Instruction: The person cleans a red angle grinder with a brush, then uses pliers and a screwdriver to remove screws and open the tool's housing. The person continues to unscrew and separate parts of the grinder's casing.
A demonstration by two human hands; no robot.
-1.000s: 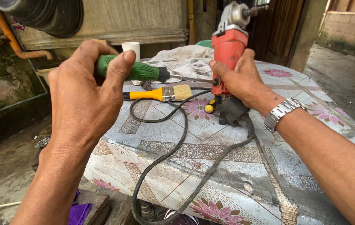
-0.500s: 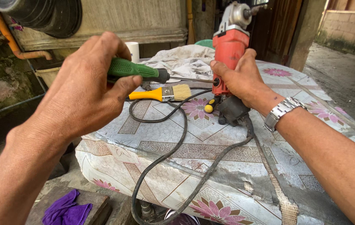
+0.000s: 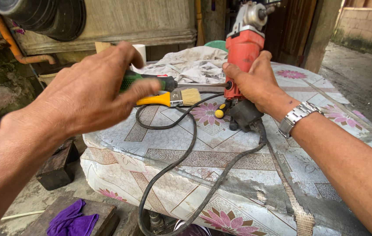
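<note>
1. Fingers (image 3: 127,94) of the left hand (image 3: 90,94) are clamped around a green-handled screwdriver (image 3: 151,81), its shaft reaching the red angle grinder (image 3: 243,57).
2. Right hand (image 3: 256,83) grips the grinder's body, holding it upright on the patterned tabletop (image 3: 247,161).
3. Yellow-handled brush (image 3: 168,98) lies just beneath the screwdriver; the black cord (image 3: 186,153) trails over the table's edge.

Green-handled screwdriver (image 3: 151,81) lying level, shaft touching red angle grinder (image 3: 243,57); grinder upright on floral-cloth table (image 3: 221,153).
</note>
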